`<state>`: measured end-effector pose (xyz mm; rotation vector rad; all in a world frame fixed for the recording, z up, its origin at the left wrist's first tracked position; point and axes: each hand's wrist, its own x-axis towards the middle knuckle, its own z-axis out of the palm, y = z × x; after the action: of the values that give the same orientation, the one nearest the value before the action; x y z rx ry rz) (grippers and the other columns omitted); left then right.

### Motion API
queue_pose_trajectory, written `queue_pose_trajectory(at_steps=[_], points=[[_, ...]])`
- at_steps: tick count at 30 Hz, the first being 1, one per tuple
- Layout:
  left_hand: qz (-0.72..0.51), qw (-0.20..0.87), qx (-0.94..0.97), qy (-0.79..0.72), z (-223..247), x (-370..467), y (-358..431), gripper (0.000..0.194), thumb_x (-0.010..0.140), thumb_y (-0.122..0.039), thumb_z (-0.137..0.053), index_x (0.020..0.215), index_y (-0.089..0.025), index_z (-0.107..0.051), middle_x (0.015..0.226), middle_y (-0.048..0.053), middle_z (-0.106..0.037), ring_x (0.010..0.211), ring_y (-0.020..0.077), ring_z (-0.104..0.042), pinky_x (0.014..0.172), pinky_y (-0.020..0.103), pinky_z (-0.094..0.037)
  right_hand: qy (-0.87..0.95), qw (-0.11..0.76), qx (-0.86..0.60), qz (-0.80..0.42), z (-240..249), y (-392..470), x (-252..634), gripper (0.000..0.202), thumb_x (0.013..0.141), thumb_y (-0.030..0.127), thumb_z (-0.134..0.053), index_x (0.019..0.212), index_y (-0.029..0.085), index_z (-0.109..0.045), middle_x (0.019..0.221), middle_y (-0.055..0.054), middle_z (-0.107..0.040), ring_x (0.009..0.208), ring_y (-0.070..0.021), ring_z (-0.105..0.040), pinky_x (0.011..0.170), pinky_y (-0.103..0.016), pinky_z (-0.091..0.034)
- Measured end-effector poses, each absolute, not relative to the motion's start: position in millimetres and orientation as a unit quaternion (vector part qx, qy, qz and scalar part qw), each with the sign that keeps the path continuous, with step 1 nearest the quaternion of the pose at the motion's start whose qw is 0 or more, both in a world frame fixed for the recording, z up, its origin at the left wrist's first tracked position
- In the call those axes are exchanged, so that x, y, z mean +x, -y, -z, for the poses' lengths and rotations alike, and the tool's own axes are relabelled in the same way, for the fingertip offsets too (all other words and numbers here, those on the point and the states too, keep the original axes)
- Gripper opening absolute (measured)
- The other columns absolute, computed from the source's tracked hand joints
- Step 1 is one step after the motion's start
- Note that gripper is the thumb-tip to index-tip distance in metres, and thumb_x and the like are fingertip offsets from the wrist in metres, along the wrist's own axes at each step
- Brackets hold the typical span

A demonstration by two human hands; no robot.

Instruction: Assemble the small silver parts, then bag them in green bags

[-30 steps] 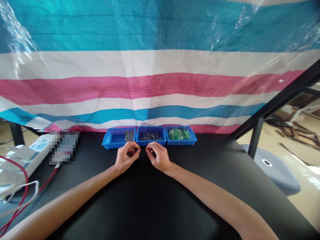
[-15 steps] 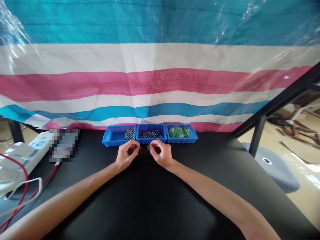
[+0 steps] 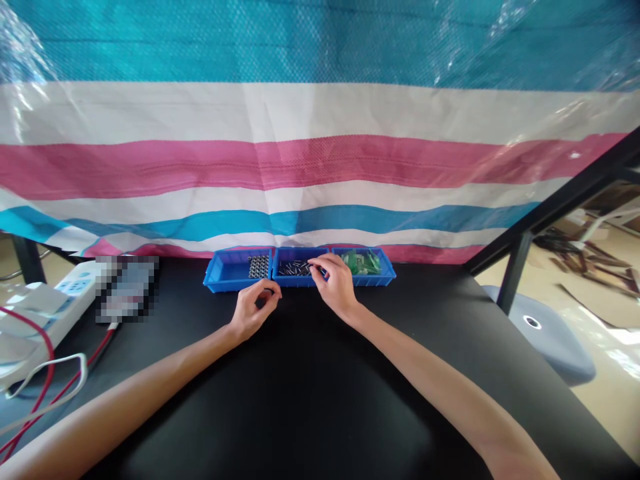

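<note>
Power strip [image 3: 60, 293]: white, far to the left of the middle bin, on the black table [image 3: 310, 413]. Red and white wires [image 3: 45, 360] curl just in front of it.

Blurred patch [image 3: 127, 287]: a thing between the power strip and the middle bin. I cannot tell what it is.

Left bin [image 3: 225, 273]: blue, touching the left side of the middle bin. A block of small dark round parts [image 3: 259, 267] sits in its right end.

Left hand [image 3: 253, 310]: rests on the table just in front of the middle bin, a bit to its left. The fingers are curled in and the thumb meets the fingertips. I cannot tell if a tiny thing is pinched there.

Middle bin [image 3: 287, 279]: blue, at the far edge of the table, under the striped sheet [image 3: 310, 160]. It holds little silver metal pins [image 3: 296, 268] lying loose.

Right hand [image 3: 336, 283]: reaches over the right end of the middle bin. Its fingertips are bunched together down among the metal pins. I cannot tell if a pin is pinched.

Right bin [image 3: 380, 275]: blue, touching the right side of the middle bin. It holds green parts [image 3: 367, 262].

Grey round thing [image 3: 540, 333]: low down, past the table edge, far right of the middle bin.
</note>
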<state>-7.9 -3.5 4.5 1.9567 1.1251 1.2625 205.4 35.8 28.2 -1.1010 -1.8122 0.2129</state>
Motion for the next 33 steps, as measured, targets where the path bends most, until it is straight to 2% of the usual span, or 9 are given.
queue_pose_trajectory(at_steps=[3,8,13,26,31,33], points=[[-0.467,0.273,0.729,-0.419,-4,-8,3,0.008,0.086,-0.022,-0.055,0.086,-0.016,-0.06,0.08,0.005,-0.063,0.069,0.0148,-0.061,0.064,0.025,-0.049,0.767,0.486,-0.41,-0.081,-26,-27,200,0.019,0.089,0.017,-0.051,0.094,0.021,-0.069,0.092,-0.007,-0.065,0.091,-0.0219,-0.059,0.087,-0.037,-0.05],[-0.457,0.265,0.735,-0.425,-5,-8,4,0.007,0.086,-0.022,-0.054,0.085,-0.017,-0.059,0.077,0.002,-0.062,0.065,0.0127,-0.058,0.062,0.023,-0.046,0.794,0.467,-0.367,-0.131,-5,-8,186,0.02,0.09,0.014,-0.048,0.094,0.02,-0.066,0.088,-0.006,-0.064,0.085,-0.0182,-0.061,0.079,-0.03,-0.052],[-0.428,0.264,0.743,-0.441,-3,-6,2,0.007,0.087,-0.025,-0.055,0.086,-0.018,-0.057,0.059,-0.005,-0.047,0.053,0.0091,-0.044,0.055,0.021,-0.037,0.819,0.426,-0.358,-0.141,9,-7,182,0.019,0.088,0.012,-0.049,0.092,0.019,-0.066,0.088,-0.006,-0.065,0.082,-0.0171,-0.062,0.076,-0.028,-0.052],[-0.376,0.301,0.757,-0.442,0,-5,-8,0.012,0.087,-0.028,-0.053,0.086,-0.018,-0.06,0.057,-0.005,-0.045,0.05,0.0093,-0.041,0.05,0.021,-0.033,0.813,0.413,-0.392,-0.119,6,-4,183,0.019,0.09,0.012,-0.049,0.093,0.019,-0.066,0.084,-0.005,-0.065,0.076,-0.0168,-0.063,0.071,-0.026,-0.051],[-0.372,0.313,0.748,-0.451,-2,-5,-6,0.012,0.088,-0.028,-0.053,0.087,-0.018,-0.059,0.057,-0.006,-0.042,0.05,0.0085,-0.038,0.05,0.02,-0.031,0.809,0.427,-0.399,-0.065,-16,-8,188,0.02,0.09,0.015,-0.047,0.096,0.02,-0.066,0.088,-0.007,-0.064,0.087,-0.02,-0.06,0.08,-0.031,-0.051],[-0.371,0.315,0.745,-0.456,-2,-4,-6,0.012,0.088,-0.028,-0.053,0.087,-0.018,-0.059,0.057,-0.006,-0.04,0.05,0.0082,-0.037,0.05,0.02,-0.031,0.813,0.407,-0.415,-0.019,-34,-17,198,0.018,0.089,0.017,-0.05,0.095,0.02,-0.067,0.091,-0.009,-0.064,0.091,-0.0225,-0.058,0.082,-0.034,-0.05]])
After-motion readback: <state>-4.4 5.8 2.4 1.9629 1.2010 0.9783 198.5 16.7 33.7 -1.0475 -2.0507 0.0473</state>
